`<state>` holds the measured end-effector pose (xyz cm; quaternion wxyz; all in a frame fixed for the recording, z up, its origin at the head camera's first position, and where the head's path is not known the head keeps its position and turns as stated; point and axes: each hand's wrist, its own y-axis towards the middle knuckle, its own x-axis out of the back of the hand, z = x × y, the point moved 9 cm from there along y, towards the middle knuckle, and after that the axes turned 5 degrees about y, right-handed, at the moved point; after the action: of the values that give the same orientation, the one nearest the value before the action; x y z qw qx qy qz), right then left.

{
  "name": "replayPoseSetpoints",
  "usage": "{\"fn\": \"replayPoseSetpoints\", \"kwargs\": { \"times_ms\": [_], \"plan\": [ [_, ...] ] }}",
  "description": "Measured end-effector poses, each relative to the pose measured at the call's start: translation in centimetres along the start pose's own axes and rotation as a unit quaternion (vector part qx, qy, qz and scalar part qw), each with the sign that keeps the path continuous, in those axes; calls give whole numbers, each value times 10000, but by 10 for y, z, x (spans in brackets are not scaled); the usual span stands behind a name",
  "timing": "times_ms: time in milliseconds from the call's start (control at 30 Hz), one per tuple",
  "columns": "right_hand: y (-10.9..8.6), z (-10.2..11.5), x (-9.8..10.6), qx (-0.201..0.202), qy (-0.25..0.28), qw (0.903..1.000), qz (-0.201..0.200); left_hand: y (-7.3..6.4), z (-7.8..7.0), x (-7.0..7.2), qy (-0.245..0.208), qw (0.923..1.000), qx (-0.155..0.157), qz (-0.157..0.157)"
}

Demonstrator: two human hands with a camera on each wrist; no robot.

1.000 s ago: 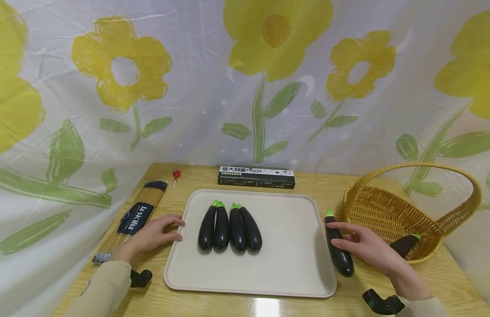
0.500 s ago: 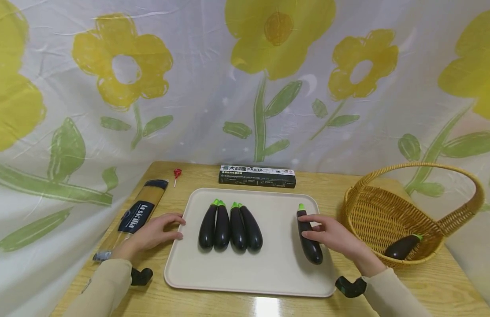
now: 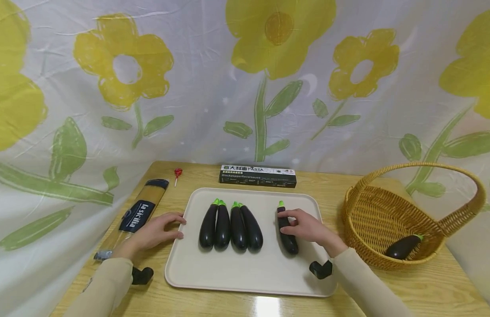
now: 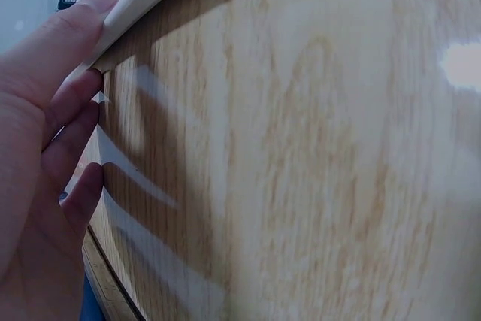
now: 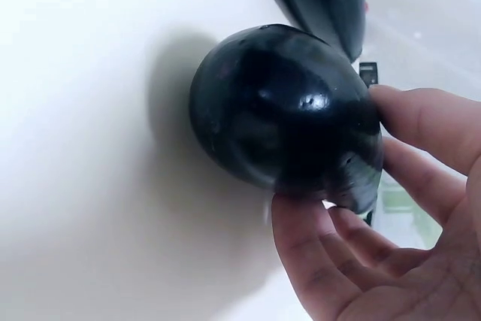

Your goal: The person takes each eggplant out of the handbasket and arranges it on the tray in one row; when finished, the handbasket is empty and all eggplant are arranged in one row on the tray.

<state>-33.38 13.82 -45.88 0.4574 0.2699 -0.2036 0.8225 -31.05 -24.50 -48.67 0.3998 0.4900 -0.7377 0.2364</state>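
Observation:
My right hand [image 3: 306, 226] pinches a dark eggplant [image 3: 286, 233] with a green stem between thumb and fingers, over the right half of a white tray [image 3: 229, 273]. In the right wrist view the rounded end of this eggplant [image 5: 278, 110] is large, with the fingers [image 5: 308, 246] around its far side. Several more eggplants [image 3: 238, 229] lie side by side on the tray's left half, stems pointing away from me. My left hand [image 3: 159, 233] is at the tray's left edge with relaxed fingers, thumb and fingertips right at the rim; the left wrist view shows the thumb [image 4: 75, 24] there.
A wicker basket [image 3: 372, 211] with a tall handle stands at the right, one eggplant [image 3: 403, 247] inside. A bag of spaghetti [image 3: 139, 213] lies left of the tray. Behind the tray are a black pasta box [image 3: 257, 177] and a red lollipop [image 3: 178, 173].
My right hand has carried the eggplant leftward from beside the basket, across the tray's right rim and over the tray. The left hand has stayed at the left rim.

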Motion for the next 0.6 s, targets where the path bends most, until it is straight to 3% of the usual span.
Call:
{"fn": "replayPoseSetpoints", "kwargs": {
  "times_ms": [600],
  "plan": [
    [28,27,-22,447,-129,9981,413,2,5,-2,-40,9998,165,121]
  ]
}}
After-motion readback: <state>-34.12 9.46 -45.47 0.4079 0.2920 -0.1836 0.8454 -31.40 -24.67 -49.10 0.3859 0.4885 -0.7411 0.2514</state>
